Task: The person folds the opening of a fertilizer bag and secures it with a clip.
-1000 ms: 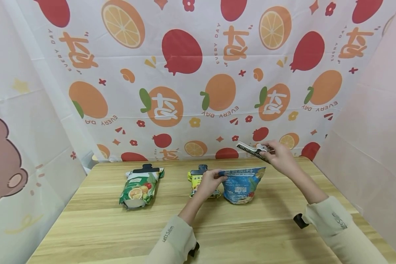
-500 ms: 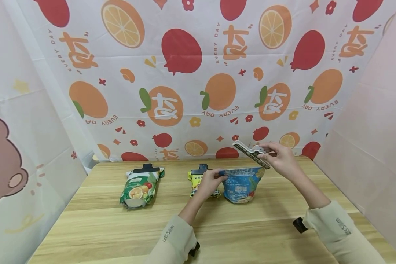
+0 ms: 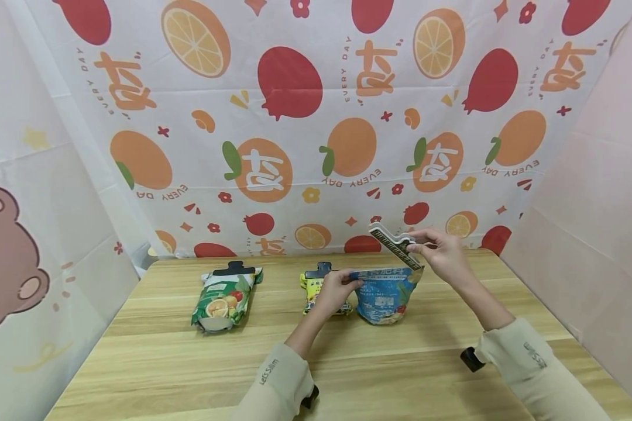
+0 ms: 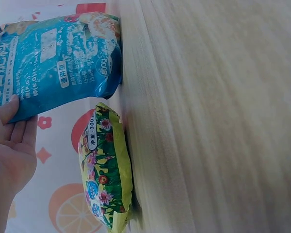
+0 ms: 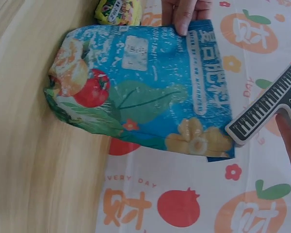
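Observation:
A blue bag (image 3: pixel 381 298) printed with vegetables and a flower stands upright on the table. My left hand (image 3: pixel 333 295) pinches its top left corner between thumb and fingers, which the left wrist view shows too. In my right hand (image 3: pixel 445 254) is a long clip (image 3: pixel 395 248) with a piano-key pattern, pinched at its handle. The clip slants down, its lower end at the bag's top right corner. In the right wrist view the clip (image 5: pixel 266 102) meets the edge of the blue bag (image 5: pixel 145 92); whether the edge lies between its jaws I cannot tell.
A yellow bag (image 3: pixel 312 292) with a black clip (image 3: pixel 318 271) lies behind my left hand, partly hidden. Further left lies a green bag (image 3: pixel 223 304) with another black clip (image 3: pixel 234 268). A fruit-print curtain (image 3: pixel 305 146) hangs behind the wooden table (image 3: pixel 189 374).
My right hand has moved slightly left, and the clip has tilted more steeply, its lower end coming to the bag's top right corner. My left hand and the blue bag have stayed in place.

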{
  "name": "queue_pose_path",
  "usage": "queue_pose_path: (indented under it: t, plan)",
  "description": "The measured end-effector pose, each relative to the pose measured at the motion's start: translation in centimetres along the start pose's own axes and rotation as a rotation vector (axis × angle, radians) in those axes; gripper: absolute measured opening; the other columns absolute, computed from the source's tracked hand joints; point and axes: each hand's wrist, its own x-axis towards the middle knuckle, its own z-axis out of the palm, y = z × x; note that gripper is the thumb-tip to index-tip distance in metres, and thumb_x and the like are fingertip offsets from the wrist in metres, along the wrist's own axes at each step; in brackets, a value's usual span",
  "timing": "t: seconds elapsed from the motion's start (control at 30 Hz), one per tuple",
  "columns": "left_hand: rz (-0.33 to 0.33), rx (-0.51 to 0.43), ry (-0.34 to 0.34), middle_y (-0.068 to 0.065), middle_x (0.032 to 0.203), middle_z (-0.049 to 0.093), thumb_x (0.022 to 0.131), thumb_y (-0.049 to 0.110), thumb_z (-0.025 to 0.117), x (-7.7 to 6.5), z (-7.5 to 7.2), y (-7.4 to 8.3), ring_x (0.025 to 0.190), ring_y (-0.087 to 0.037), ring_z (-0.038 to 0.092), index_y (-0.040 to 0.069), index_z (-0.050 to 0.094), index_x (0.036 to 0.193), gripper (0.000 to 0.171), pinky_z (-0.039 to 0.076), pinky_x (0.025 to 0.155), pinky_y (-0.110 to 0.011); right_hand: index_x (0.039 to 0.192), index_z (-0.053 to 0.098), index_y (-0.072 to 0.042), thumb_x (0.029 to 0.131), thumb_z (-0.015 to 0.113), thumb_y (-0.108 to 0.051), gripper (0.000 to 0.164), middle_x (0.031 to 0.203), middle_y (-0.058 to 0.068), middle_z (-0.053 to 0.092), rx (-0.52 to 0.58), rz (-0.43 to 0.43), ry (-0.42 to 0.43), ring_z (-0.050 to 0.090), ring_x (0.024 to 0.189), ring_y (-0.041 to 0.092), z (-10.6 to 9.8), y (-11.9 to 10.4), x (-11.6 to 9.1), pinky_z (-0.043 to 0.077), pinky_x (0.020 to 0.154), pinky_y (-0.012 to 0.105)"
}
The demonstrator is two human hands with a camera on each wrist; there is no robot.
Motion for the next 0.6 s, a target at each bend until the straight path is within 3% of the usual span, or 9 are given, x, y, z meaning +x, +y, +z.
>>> queue_pose_path:
  t: [0.4, 0.6]
  plan:
    - [-0.016, 0.006, 0.002, -0.009, 0.090, 0.067, 0.087, 0.002, 0.062, 0.0, 0.0, -0.1, 0.085, -0.018, 0.064, -0.001, 0.068, 0.097, 0.013, 0.052, 0.071, -0.026, 0.097, 0.068, 0.000, 0.079, 0.069, 0.003, 0.019, 0.090, 0.008, 0.066, -0.020, 0.026, -0.168, 0.065, 0.071, 0.014, 0.5, 1.1, -0.3, 0.052, 0.059, 0.024]
    - [-0.013, 0.002, 0.000, -0.010, 0.091, 0.067, 0.087, 0.003, 0.062, 0.0, 0.0, 0.0, 0.086, -0.019, 0.064, -0.001, 0.067, 0.099, 0.014, 0.052, 0.071, -0.026, 0.099, 0.067, 0.002, 0.082, 0.065, 0.004, 0.017, 0.096, 0.013, 0.065, 0.000, 0.095, -0.268, 0.066, 0.074, 0.015, 0.6, 1.8, -0.5, 0.051, 0.054, 0.034]
